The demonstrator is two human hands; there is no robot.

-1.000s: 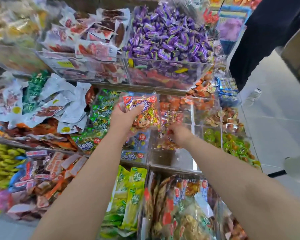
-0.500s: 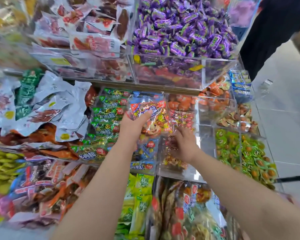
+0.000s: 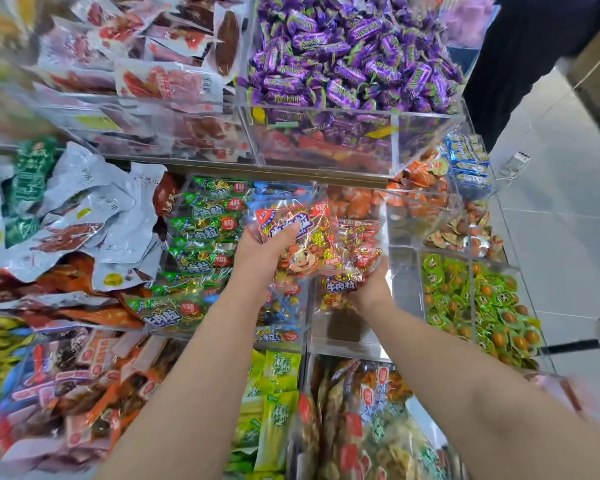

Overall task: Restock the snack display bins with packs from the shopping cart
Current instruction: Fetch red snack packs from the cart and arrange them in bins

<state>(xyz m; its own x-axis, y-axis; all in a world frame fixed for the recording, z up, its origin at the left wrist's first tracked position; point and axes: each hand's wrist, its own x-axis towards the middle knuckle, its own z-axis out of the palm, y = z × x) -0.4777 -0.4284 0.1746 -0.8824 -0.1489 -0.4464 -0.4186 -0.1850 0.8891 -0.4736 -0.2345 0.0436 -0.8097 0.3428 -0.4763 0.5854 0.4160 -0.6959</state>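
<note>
Restocking looks partway. The clear bin [image 3: 347,341] in the middle of the display holds only a few red packs, with bare floor showing at its 6 o'clock end, while the green packs [image 3: 205,237] out at its 9 o'clock crowd their own bin. The cart is out of view, so what is left in it cannot be told.

The left hand [image 3: 257,252] grips a red snack pack [image 3: 302,244], thumb curled over its front, at about 11 o'clock of the bin's middle. The right hand [image 3: 371,289], at that pack's 5 o'clock, curls round a second red pack [image 3: 342,285] down in the bin.

The held pack is a glossy pillow bag with red trim, a blue-and-yellow title and a cartoon bull, full of small foil-wrapped pieces — soft and crinkly, by its look.
</note>
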